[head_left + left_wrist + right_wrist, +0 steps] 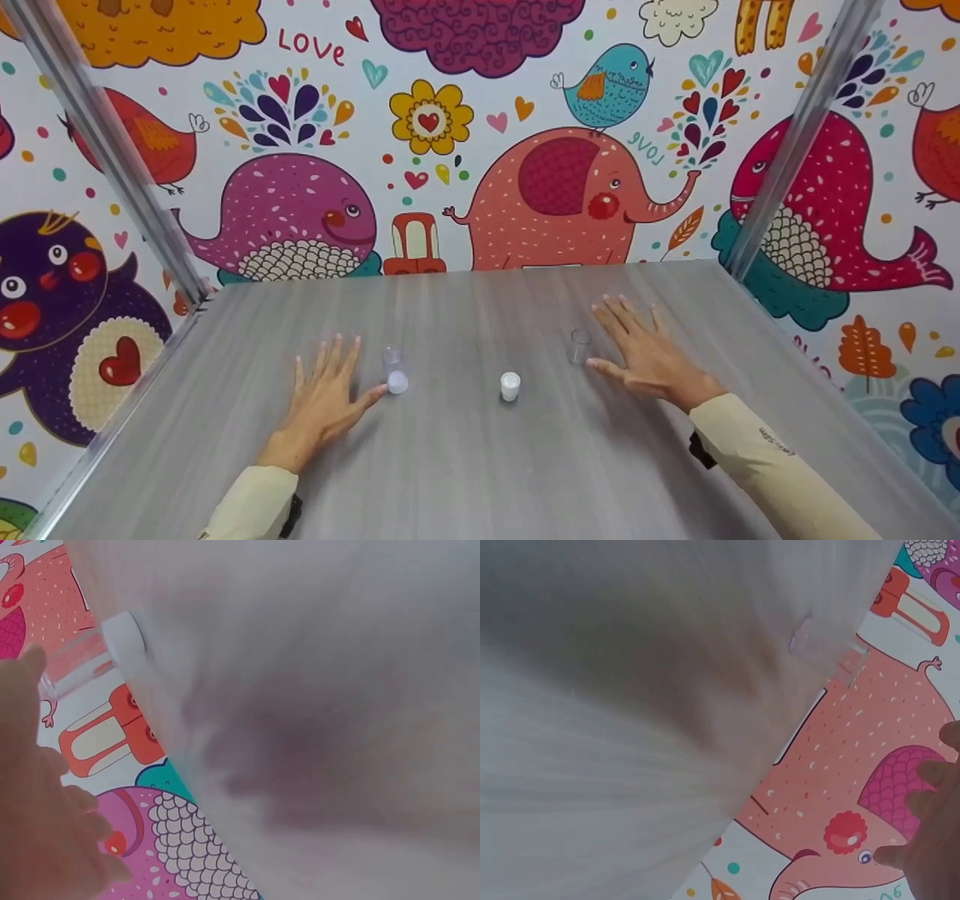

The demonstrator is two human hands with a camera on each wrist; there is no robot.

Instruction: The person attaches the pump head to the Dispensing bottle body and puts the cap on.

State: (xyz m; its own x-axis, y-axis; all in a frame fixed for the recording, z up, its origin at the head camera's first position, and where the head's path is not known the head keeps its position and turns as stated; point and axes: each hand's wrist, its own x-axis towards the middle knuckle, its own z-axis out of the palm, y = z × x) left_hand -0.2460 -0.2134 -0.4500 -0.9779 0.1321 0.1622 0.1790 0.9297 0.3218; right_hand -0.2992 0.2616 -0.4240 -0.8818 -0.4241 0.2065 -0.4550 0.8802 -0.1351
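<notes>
My left hand (319, 401) is held above the grey table with its fingers straight and spread. Beside its thumb stands a small clear tube (391, 358) on a white base (397, 382); whether the thumb touches it I cannot tell. The left wrist view also has this clear tube (79, 664), white end down. My right hand (641, 356) likewise has straight, spread fingers. A small clear cylinder (580, 347) stands upright just left of its thumb, also seen as a clear cylinder (829, 649) in the right wrist view. Between the hands is a small white cup-shaped piece (510, 385).
The wood-grain table (465, 465) meets a printed cartoon wall (427, 45) at the back. Metal posts rise at the back left (112, 150) and the back right (799, 135). Dark shadows lie under both hands.
</notes>
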